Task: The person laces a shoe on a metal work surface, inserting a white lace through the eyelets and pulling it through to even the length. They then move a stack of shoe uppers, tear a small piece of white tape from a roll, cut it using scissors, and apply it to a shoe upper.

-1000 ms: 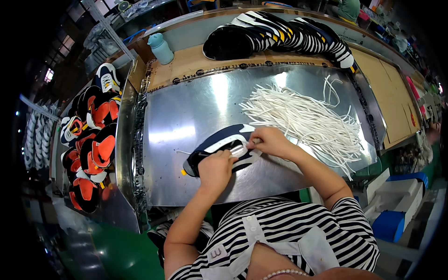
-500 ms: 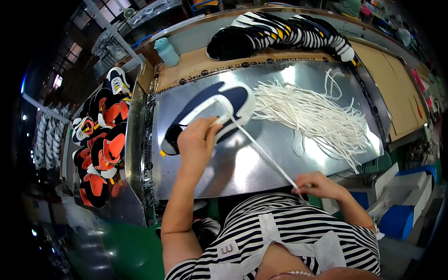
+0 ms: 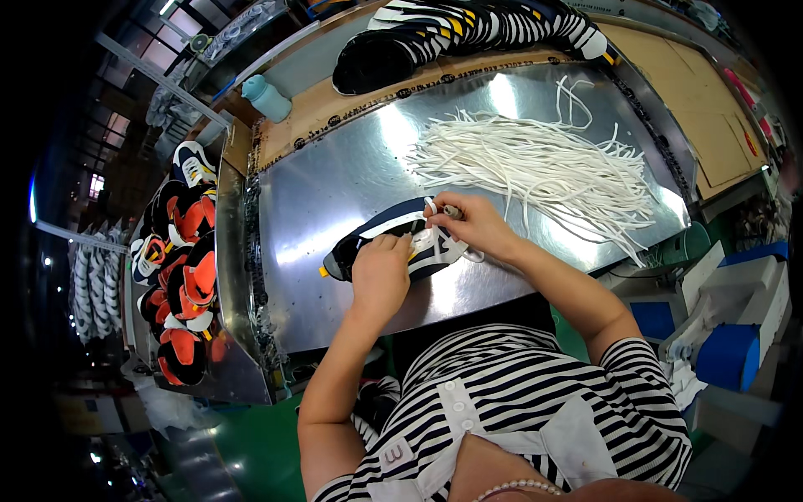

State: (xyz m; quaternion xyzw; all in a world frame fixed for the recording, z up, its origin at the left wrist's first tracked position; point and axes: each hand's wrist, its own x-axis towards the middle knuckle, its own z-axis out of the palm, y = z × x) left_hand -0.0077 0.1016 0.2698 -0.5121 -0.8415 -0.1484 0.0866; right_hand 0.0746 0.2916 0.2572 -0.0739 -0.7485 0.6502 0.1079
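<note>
A navy, white and black shoe upper (image 3: 400,216) lies on the metal tabletop in front of me. My left hand (image 3: 381,269) is closed on its near edge, fingertips at the opening. A white shoelace (image 3: 431,206) loops up at the upper's far edge, and my right hand (image 3: 474,224) pinches it there. A small grey-brown thing (image 3: 452,212) shows among the right fingers; I cannot make out what it is. Beyond lies a loose heap of white shoelaces (image 3: 544,171).
A row of stacked shoe uppers (image 3: 468,38) stands along the back ledge, with a light blue bottle (image 3: 266,99) to its left. Black and red uppers (image 3: 188,276) fill the left side tray (image 3: 241,335). Cardboard (image 3: 686,92) lines the right-hand surface.
The upper has been turned and brought nearer. My right hand has moved from the table's near edge up to the upper, and the lace is no longer stretched out. The view has shifted.
</note>
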